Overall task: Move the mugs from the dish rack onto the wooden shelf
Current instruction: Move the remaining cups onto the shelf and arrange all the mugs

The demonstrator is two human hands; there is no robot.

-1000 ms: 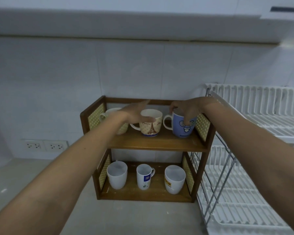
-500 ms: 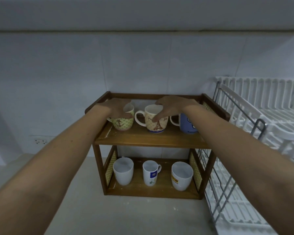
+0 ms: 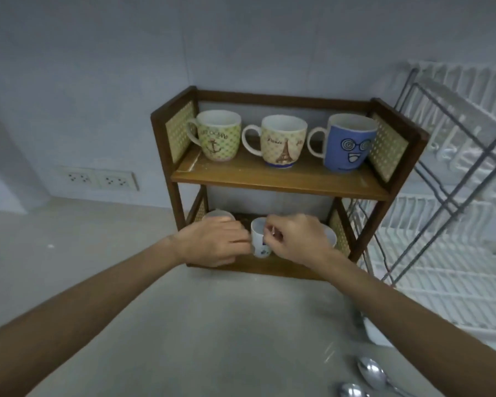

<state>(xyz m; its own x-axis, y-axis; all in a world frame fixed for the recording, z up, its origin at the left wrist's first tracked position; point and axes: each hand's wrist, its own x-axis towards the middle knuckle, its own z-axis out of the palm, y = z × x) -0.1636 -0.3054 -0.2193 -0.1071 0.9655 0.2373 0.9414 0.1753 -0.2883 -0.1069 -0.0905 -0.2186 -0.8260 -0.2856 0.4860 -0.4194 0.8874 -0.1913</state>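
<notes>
With all six mugs already on the wooden shelf (image 3: 278, 183), I'm just tidying the bottom tier. Top tier: anchor mug (image 3: 218, 135), Eiffel mug (image 3: 282, 141), blue face mug (image 3: 350, 143), upright, handles left, slightly apart. Dish rack (image 3: 447, 224) to the right looks bare of mugs. Both hands are down at the small white mug (image 3: 259, 239) in the middle of the lower tier. My left hand (image 3: 215, 242) is curled, fingers touching its left side, covering most of the left white mug (image 3: 218, 215). My right hand (image 3: 297, 239) pinches at its rim or handle, can't tell which, and hides part of the right white mug (image 3: 330, 236). To do this well: turn it slowly, keep the base flat on the board, don't knock the neighbours, line the handle up with the rest. Two spoons (image 3: 367, 378) lie on the counter (image 3: 184, 325), irrelevant.
</notes>
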